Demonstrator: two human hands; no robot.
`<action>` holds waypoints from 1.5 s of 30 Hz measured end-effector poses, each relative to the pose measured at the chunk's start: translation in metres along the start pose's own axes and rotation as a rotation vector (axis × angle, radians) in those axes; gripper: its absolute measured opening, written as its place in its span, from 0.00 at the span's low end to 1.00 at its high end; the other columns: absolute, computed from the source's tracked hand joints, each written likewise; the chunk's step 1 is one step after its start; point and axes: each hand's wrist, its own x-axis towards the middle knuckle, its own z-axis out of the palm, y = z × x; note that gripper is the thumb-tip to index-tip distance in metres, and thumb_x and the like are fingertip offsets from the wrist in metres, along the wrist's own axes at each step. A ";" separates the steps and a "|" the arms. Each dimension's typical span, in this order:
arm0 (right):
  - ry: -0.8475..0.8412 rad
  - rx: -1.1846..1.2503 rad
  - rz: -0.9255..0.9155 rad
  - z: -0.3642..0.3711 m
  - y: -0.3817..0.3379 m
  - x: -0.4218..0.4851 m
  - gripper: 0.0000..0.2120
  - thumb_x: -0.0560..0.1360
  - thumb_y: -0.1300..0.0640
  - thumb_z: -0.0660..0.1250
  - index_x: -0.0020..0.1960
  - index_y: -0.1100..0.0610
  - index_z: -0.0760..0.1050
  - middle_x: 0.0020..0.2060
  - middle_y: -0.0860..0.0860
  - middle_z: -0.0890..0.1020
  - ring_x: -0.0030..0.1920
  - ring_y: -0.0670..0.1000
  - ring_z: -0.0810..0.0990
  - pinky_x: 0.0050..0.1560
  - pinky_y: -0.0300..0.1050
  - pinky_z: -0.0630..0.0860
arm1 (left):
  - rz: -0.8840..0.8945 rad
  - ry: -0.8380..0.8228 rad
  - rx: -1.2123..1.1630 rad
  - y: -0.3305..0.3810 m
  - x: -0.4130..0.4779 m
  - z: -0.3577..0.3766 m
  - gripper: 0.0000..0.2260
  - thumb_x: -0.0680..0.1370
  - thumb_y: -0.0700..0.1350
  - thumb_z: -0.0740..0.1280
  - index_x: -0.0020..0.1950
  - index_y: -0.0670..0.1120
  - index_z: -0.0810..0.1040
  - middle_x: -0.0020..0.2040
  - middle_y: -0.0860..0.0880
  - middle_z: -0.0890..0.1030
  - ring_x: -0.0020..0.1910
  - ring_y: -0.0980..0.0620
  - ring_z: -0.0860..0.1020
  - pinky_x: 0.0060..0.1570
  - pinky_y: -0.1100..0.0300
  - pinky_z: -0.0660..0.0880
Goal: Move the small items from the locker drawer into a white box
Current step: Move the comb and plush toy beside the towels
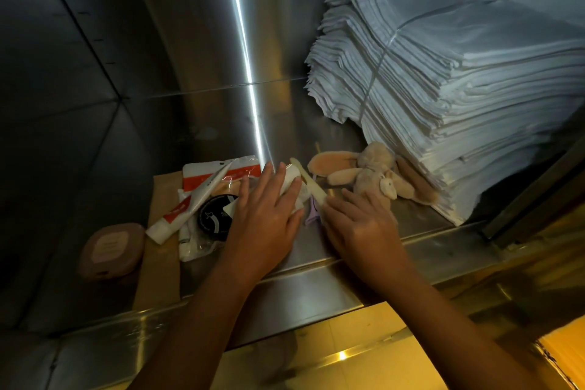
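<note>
As the left hand [266, 212] spreads open fingers over white packets [296, 190], the right hand [357, 225], also empty, should pinch the cream stick [311, 182] before lifting.

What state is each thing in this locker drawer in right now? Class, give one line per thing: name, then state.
Left hand: palm down on a crumpled white item.
Right hand: flat on the drawer floor, holding nothing visible.
White tube: lying flat, capped.
Black round tin: lying flat, partly covered.
Plush rabbit: lying against the cloths.
White cloth stack: folded, tied in a bundle.
Brown oval case: closed, set apart at left.
</note>
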 end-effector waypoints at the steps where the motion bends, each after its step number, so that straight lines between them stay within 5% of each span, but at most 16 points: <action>1: -0.024 0.007 0.005 0.000 -0.001 0.000 0.10 0.68 0.58 0.73 0.48 0.61 0.82 0.48 0.58 0.83 0.52 0.60 0.81 0.54 0.60 0.74 | -0.003 -0.003 -0.006 -0.001 0.000 0.002 0.22 0.79 0.49 0.60 0.72 0.45 0.64 0.73 0.42 0.61 0.73 0.43 0.55 0.66 0.50 0.38; 10: -0.127 0.062 0.064 -0.003 -0.007 0.008 0.14 0.68 0.54 0.74 0.49 0.61 0.81 0.49 0.57 0.83 0.52 0.57 0.80 0.58 0.59 0.68 | -0.059 -0.114 0.013 -0.010 -0.002 0.012 0.24 0.80 0.55 0.53 0.75 0.50 0.55 0.77 0.47 0.49 0.74 0.49 0.46 0.69 0.51 0.37; 16: -0.212 0.003 0.153 -0.005 0.000 0.012 0.22 0.73 0.46 0.62 0.60 0.59 0.77 0.60 0.58 0.77 0.63 0.59 0.73 0.64 0.66 0.59 | -0.067 -0.144 0.086 -0.004 0.002 0.017 0.25 0.80 0.56 0.49 0.76 0.50 0.52 0.77 0.47 0.47 0.74 0.49 0.45 0.70 0.49 0.39; 20: -0.257 -0.038 0.216 -0.001 0.007 0.012 0.29 0.74 0.41 0.51 0.63 0.59 0.74 0.64 0.60 0.74 0.66 0.61 0.69 0.65 0.66 0.56 | -0.080 -0.130 0.107 0.002 0.007 0.021 0.25 0.80 0.57 0.48 0.75 0.49 0.52 0.77 0.47 0.50 0.74 0.49 0.48 0.72 0.47 0.43; 28: -0.245 -0.053 0.087 0.004 0.030 0.010 0.27 0.74 0.43 0.54 0.63 0.59 0.74 0.62 0.57 0.76 0.66 0.59 0.70 0.64 0.65 0.51 | -0.040 -0.081 0.015 0.010 0.011 0.023 0.26 0.77 0.57 0.58 0.71 0.45 0.66 0.72 0.43 0.64 0.68 0.42 0.64 0.69 0.44 0.49; 34: -0.205 -0.023 -0.012 0.002 0.041 0.012 0.22 0.73 0.47 0.62 0.62 0.59 0.75 0.61 0.55 0.77 0.65 0.58 0.71 0.62 0.71 0.51 | -0.017 -0.146 0.082 0.013 0.016 0.032 0.33 0.76 0.64 0.45 0.76 0.48 0.49 0.77 0.47 0.47 0.74 0.48 0.44 0.55 0.59 0.16; 37: -0.221 0.001 -0.005 0.003 0.039 0.016 0.23 0.72 0.47 0.64 0.63 0.58 0.75 0.63 0.55 0.76 0.66 0.58 0.70 0.63 0.71 0.49 | -0.035 -0.166 0.096 0.015 0.019 0.037 0.36 0.74 0.66 0.40 0.76 0.47 0.45 0.77 0.47 0.43 0.74 0.48 0.40 0.51 0.60 0.14; 41: -0.258 -0.007 0.019 0.003 0.035 0.018 0.26 0.75 0.43 0.54 0.65 0.56 0.73 0.64 0.54 0.74 0.68 0.57 0.68 0.64 0.69 0.46 | -0.041 -0.165 0.100 0.014 0.019 0.037 0.34 0.76 0.65 0.44 0.76 0.48 0.46 0.77 0.46 0.43 0.74 0.47 0.41 0.51 0.60 0.15; 45: -0.241 -0.010 0.025 0.003 0.033 0.017 0.25 0.74 0.44 0.55 0.63 0.57 0.75 0.63 0.55 0.76 0.67 0.58 0.69 0.64 0.69 0.44 | -0.035 -0.151 0.089 0.015 0.017 0.034 0.33 0.76 0.65 0.45 0.76 0.50 0.46 0.77 0.46 0.44 0.74 0.45 0.42 0.52 0.59 0.15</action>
